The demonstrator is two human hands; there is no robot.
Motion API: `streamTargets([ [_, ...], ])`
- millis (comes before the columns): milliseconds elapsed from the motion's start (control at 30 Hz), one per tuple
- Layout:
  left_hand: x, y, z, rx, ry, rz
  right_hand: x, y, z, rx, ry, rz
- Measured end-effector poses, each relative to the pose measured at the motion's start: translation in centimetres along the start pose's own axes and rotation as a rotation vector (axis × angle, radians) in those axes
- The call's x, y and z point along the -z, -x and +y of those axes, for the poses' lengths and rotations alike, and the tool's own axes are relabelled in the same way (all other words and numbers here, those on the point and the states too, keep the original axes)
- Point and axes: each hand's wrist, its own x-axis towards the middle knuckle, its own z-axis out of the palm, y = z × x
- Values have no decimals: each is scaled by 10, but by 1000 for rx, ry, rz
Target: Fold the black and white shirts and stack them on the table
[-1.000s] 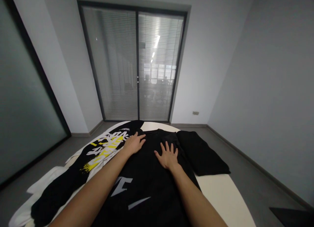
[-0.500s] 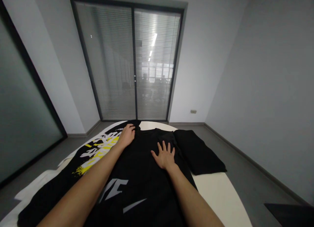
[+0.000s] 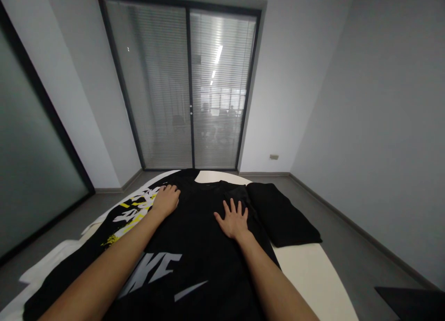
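A black shirt (image 3: 201, 228) with grey lettering lies spread on a pale table (image 3: 309, 270), its collar toward the far edge. My right hand (image 3: 233, 220) rests flat on its upper right part, fingers spread. At the shirt's left side is my left hand (image 3: 167, 199), palm down with the fingers slightly bent and nothing visible in its grasp. Beside and partly under my left forearm lies another black garment with a white and yellow print (image 3: 134, 213). A folded black cloth (image 3: 281, 214) sits to the right of the shirt.
White fabric (image 3: 52, 261) hangs at the table's left edge. Beyond the table stands a glass partition with blinds (image 3: 174, 89). A dark object (image 3: 410, 302) shows at the lower right. Grey walls stand on both sides.
My left hand has moved left and toward me from near the collar, uncovering the shirt's left shoulder. My right hand has stayed in place.
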Motion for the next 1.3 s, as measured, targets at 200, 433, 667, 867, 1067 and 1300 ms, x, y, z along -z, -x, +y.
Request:
streamTargets([
  [200,11,21,4,-104,-15,-39,2,-4,2,2,-18,-7],
  [433,26,74,30,-53,42,-197,11,-16,5,12,-26,-80],
  [667,23,118,27,-77,300,-352,37,13,-9,173,41,148],
  [867,34,127,6,-137,399,-227,57,80,-59,474,-93,42],
  [1067,44,122,1,-120,430,-366,53,150,-96,680,-187,-108],
  [1300,50,116,-8,-179,434,-421,57,186,-114,888,-546,-711],
])
